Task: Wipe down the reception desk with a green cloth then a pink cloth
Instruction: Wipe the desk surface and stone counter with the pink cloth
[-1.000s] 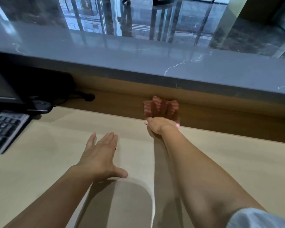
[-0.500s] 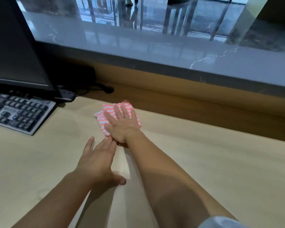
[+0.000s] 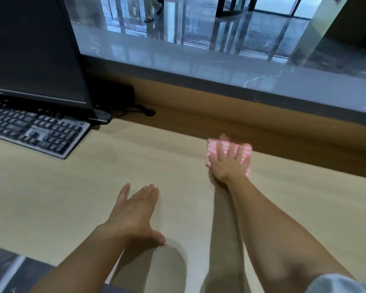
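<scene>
My right hand [image 3: 228,163] pressed the pink cloth [image 3: 212,149] flat, fingers straight, at 1 o'clock by the desk [image 3: 72,187] back edge. My left hand [image 3: 135,210] lay flat, holding nothing. Risk I judged: overshooting could push the cloth off that edge.

Most of the pink cloth [image 3: 212,149] is hidden under the spread fingers [image 3: 230,152] and palm of the right hand [image 3: 228,163]. Only blurred striped edges show beside and beyond the fingertips, so its folds cannot be made out. Well to the left of the left hand [image 3: 133,210] and its fingers, the keyboard [image 3: 30,127] is cut by the left edge and its key legends are too small to read, and the monitor [image 3: 34,49] beyond it runs off the top and left.
</scene>
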